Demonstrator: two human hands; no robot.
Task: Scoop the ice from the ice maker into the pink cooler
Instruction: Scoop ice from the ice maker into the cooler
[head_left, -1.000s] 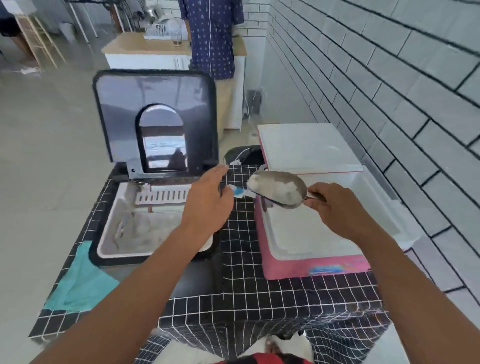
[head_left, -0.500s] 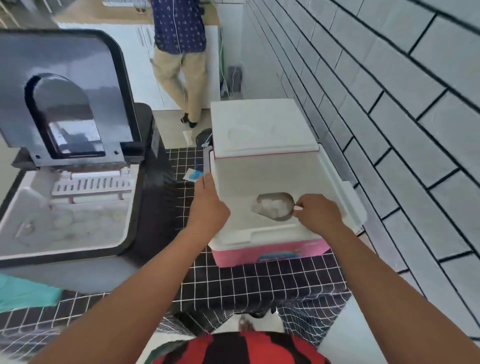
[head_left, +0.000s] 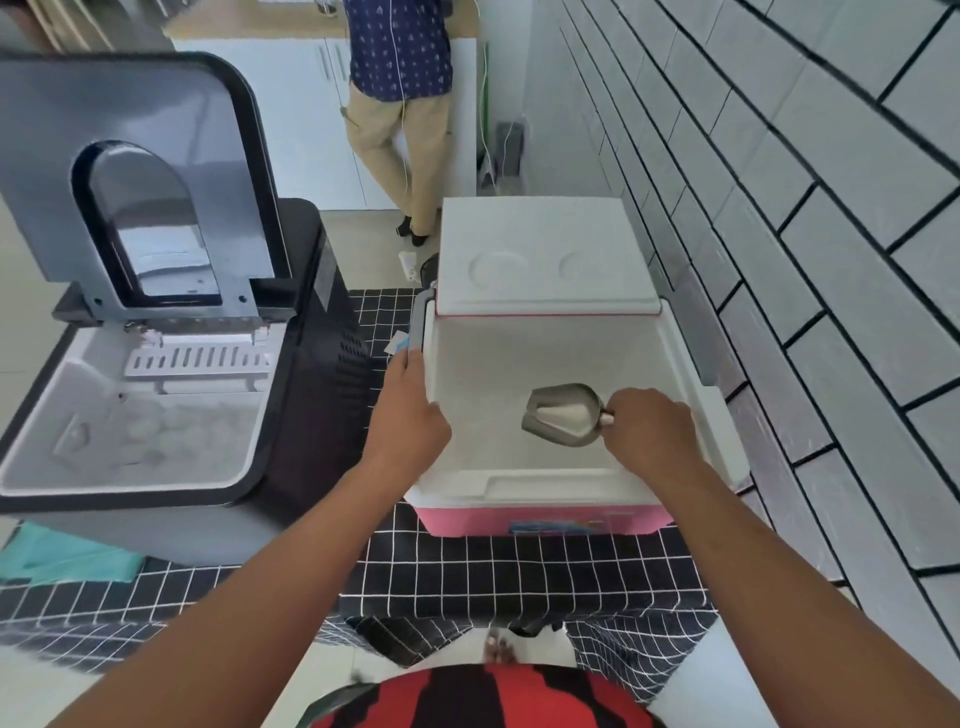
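Observation:
The pink cooler (head_left: 540, 519) stands open on the checked table, its white lid (head_left: 540, 260) tipped back. My right hand (head_left: 649, 431) grips the handle of a metal scoop (head_left: 563, 415) inside the cooler; the scoop is turned over, its rounded back facing up. My left hand (head_left: 410, 410) rests on the cooler's left rim, fingers by its grey handle. The black ice maker (head_left: 291, 415) sits to the left, lid (head_left: 130, 171) raised, with ice (head_left: 135, 426) in its white bin.
A white tiled wall (head_left: 805, 260) runs close along the right of the cooler. A teal cloth (head_left: 67, 556) lies at the ice maker's front left. A person (head_left: 400, 104) stands beyond the table by a white counter. The black checked tablecloth (head_left: 493, 577) hangs over the near edge.
My right hand carried the ice-filled scoop from above the cooler's left edge down into the cooler and turned it over. My left hand moved from the ice maker to the cooler's left rim.

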